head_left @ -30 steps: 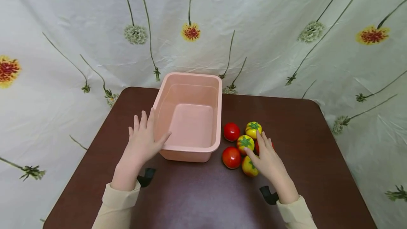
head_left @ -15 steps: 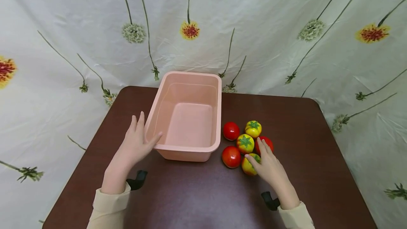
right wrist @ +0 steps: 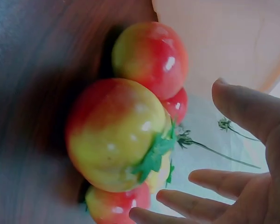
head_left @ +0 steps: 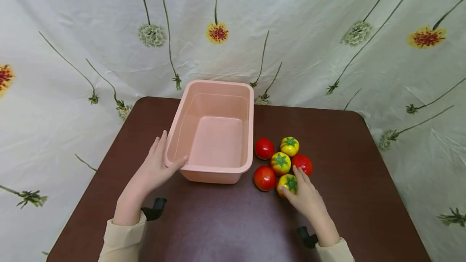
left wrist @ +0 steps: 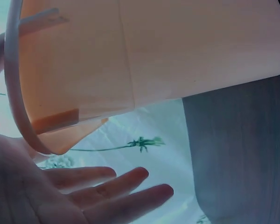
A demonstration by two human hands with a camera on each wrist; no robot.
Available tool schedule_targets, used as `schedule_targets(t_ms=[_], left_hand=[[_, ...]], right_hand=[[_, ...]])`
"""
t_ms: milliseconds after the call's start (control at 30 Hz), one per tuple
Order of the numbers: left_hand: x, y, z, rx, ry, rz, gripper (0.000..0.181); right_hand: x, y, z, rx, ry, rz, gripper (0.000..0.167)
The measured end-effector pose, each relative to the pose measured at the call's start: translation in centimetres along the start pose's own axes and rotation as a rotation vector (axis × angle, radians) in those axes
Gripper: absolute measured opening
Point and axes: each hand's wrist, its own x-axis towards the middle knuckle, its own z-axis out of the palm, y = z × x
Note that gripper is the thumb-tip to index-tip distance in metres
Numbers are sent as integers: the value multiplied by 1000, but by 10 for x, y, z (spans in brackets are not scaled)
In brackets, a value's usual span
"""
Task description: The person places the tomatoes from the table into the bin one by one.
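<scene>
A pink rectangular tub (head_left: 214, 170) stands on the table. My left hand (head_left: 151, 171) is at its near left corner, thumb over the rim, fingers extended along the outside; in the left wrist view the hand (left wrist: 102, 191) has its fingers straight beside the tub wall (left wrist: 177, 46). Several red and yellow tomatoes lie right of the tub. Over the nearest yellow one (head_left: 287, 185) hovers my right hand (head_left: 307, 197), fingers spread and slightly bent. The right wrist view has that tomato (right wrist: 116, 135) in front of the open hand (right wrist: 242, 172), with a gap between them.
The dark brown table (head_left: 225, 221) carries the tub and tomatoes. Behind it hangs a pale cloth (head_left: 306, 43) with printed flowers. Other tomatoes, a red one (head_left: 264, 178) and a yellow-green one (head_left: 280, 163), sit close against the nearest one.
My left hand has shifted left and down to the tub's near left corner. My right hand has come down and nearer, from above the group to the nearest yellow tomato.
</scene>
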Motion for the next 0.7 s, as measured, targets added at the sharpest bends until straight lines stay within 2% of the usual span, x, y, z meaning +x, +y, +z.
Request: schedule_targets(t_ms=[400,533,700], left_hand=[[5,-5,7,-38,32,68,106],[6,-7,9,-46,34,54,106],[5,-7,11,-61,23,-2,107]], right_hand=[[-1,4,18,13,52,35,87],[-2,4,24,25,76,57,88],[-6,5,31,56,105,87,89]])
